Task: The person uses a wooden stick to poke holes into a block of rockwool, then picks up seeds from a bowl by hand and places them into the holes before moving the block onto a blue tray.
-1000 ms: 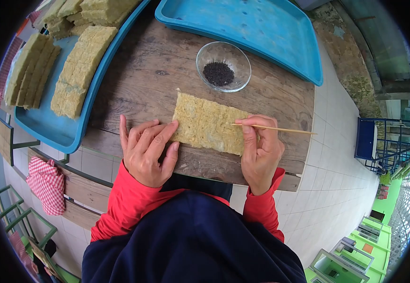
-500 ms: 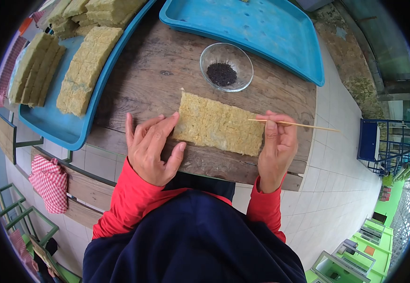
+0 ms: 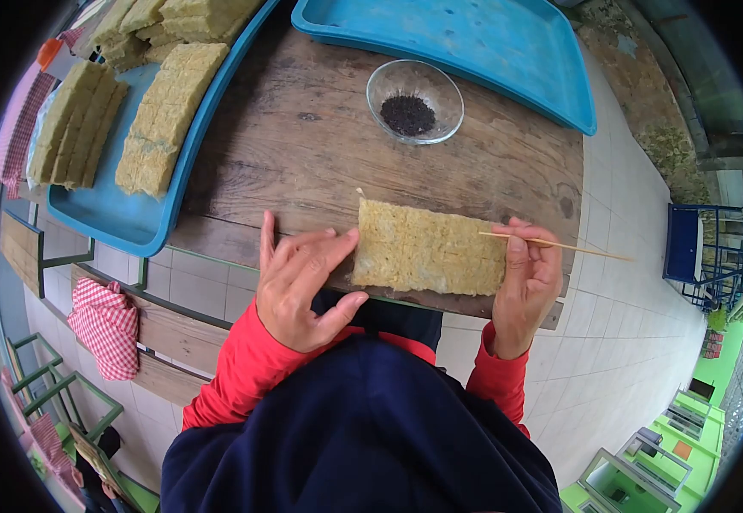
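The fibrous slab, yellowish with faint grid creases, lies flat just right of the middle of the frame, near the lower edge of the wooden tabletop. The right hand, at the slab's right end, has its grip closed on a thin stick, pinched between thumb and fingers. 1 end of the stick reaches over the right part of the slab, the other points toward the right of the frame; whether the tip touches the slab, I cannot tell. The left hand has a released grip, its fingers spread and holding nothing, with the index fingertip at or just beside the slab's left edge.

Above the slab, a glass bowl holds small dark grains. A blue tray fills the top of the frame, right of centre. At the upper left, a 2nd tray, also blue, carries more slabs, some lying flat, others standing side by side or piled up. A red-and-white checked cloth lies on wooden slats at the lower left
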A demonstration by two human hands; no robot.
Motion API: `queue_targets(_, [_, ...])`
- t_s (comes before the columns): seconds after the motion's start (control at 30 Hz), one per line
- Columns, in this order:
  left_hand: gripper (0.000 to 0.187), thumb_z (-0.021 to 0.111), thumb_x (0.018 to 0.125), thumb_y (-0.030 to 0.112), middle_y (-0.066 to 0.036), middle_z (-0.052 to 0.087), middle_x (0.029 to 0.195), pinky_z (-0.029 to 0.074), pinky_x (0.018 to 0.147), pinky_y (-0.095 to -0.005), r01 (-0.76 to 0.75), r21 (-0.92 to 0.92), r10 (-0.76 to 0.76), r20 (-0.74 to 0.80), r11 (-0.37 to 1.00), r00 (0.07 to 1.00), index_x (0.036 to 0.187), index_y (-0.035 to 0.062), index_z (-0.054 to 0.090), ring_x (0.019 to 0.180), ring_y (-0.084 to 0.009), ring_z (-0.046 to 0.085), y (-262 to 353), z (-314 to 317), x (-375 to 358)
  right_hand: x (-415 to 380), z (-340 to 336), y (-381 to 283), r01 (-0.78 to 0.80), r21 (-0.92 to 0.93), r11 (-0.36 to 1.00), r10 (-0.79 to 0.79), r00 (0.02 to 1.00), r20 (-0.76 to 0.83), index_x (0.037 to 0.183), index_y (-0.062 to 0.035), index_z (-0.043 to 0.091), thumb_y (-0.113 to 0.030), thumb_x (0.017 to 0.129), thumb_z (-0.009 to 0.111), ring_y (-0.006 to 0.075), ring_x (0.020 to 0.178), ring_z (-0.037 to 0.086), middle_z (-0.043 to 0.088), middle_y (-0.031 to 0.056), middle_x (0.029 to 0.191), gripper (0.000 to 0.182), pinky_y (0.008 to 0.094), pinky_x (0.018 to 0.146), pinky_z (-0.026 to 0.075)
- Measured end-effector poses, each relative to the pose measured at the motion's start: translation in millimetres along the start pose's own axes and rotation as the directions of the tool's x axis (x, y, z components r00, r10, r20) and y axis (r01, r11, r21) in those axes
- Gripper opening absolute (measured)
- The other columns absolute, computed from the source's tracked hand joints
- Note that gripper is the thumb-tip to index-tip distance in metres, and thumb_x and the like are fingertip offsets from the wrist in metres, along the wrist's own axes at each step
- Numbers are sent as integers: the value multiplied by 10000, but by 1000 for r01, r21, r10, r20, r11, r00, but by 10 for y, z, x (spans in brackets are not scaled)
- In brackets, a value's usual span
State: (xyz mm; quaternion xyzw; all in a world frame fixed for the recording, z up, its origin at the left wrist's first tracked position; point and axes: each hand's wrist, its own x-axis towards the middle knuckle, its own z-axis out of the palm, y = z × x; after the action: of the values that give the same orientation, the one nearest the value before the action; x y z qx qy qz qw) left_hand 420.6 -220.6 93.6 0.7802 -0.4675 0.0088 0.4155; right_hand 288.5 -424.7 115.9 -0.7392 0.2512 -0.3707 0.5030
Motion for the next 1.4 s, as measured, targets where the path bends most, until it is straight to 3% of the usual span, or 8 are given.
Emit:
queue_targets(0.17, [595, 799, 677, 375, -64, 679, 1032, 199, 1122, -588, -64, 45, 63, 19, 997, 998, 1167, 71, 651, 1017, -258, 619, -107, -87, 141, 23, 190, -88, 138, -39, 990, -140, 989, -38, 996, 0, 612, -20, 943, 564, 177, 927, 622, 639, 79, 904, 74, 275, 844, 473])
queue_targets(0.23, [580, 802, 673, 380, -53, 682, 1024, 209, 1121, -584, -98, 44, 97, 35, 994, 995, 1149, 80, 660, 1017, -252, 619, -144, -94, 178, 40, 271, -54, 202, -112, 973, -198, 979, 44, 948, -21, 644, -12, 918, 592, 192, 858, 616, 636, 84, 893, 60, 265, 766, 475])
queue_targets(0.33, [518, 813, 652, 380, -20, 690, 991, 231, 1119, -578, -119, 30, 116, 76, 992, 990, 1081, 116, 691, 1010, -228, 621, -182, -66, 183, 23, 355, 19, 83, -77, 994, -80, 996, 35, 933, -37, 652, -9, 900, 612, 201, 818, 603, 631, 87, 884, 59, 270, 721, 471])
queue_targets(0.63, [419, 824, 639, 336, 25, 708, 968, 251, 1116, -571, -116, 24, 114, 51, 993, 992, 1010, 165, 727, 1001, -205, 620, -194, -54, 163, 28, 371, 8, 150, -96, 984, -146, 988, 45, 915, -34, 660, -3, 882, 632, 206, 813, 599, 632, 76, 882, 53, 279, 702, 475])
queue_targets(0.77, [438, 815, 664, 364, -23, 718, 982, 219, 1132, -562, -123, 28, 121, 73, 992, 990, 1011, 111, 728, 1031, -236, 621, -200, -59, 154, 30, 378, 3, 164, -105, 981, -159, 986, 47, 914, -35, 661, 2, 874, 636, 211, 821, 600, 634, 79, 883, 60, 282, 702, 478])
queue_targets(1.13, [440, 817, 643, 330, 24, 706, 975, 251, 1116, -578, -113, 30, 111, 49, 993, 993, 1040, 165, 728, 1008, -207, 613, -192, -50, 153, 64, 362, -62, 258, -330, 908, -222, 964, 144, 903, -49, 661, -6, 864, 648, 230, 834, 600, 644, 90, 861, 59, 306, 686, 486])
queue_targets(1.23, [439, 817, 643, 329, 26, 705, 975, 248, 1119, -578, -109, 35, 108, 51, 993, 993, 1041, 166, 728, 1011, -206, 612, -193, -50, 150, 27, 376, -14, 115, -130, 985, -111, 993, 40, 899, -50, 658, -3, 880, 631, 234, 850, 607, 651, 92, 857, 57, 303, 713, 488])
queue_targets(1.4, [446, 820, 639, 331, 25, 704, 979, 239, 1124, -578, -113, 32, 112, 50, 993, 992, 1044, 170, 728, 1018, -204, 609, -190, -51, 149, -29, 368, -106, 193, -61, 979, -191, 981, 42, 898, -46, 655, -1, 891, 613, 241, 871, 617, 640, 89, 873, 62, 311, 753, 487])
